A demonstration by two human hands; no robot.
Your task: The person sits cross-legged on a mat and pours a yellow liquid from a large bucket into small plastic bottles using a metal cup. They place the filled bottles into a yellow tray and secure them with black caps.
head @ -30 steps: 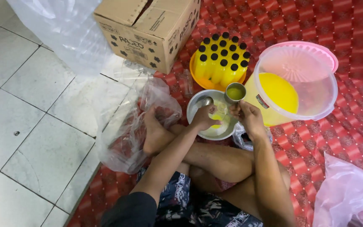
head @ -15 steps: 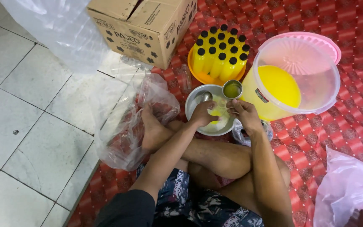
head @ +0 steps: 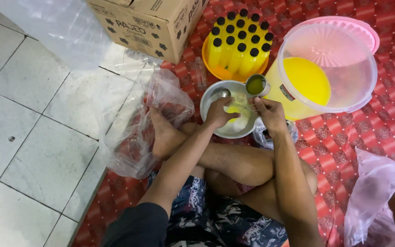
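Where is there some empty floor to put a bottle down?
Bare white tiles lie left of the crumpled clear bag, below the cardboard box. It is crowded around the metal bowl: yellow bottles, tub of yellow liquid, both hands.

Bowl is boxed in: bottles behind, big tub right, bag left, legs in front. Tile floor far left has lots of room; box blocks the back.
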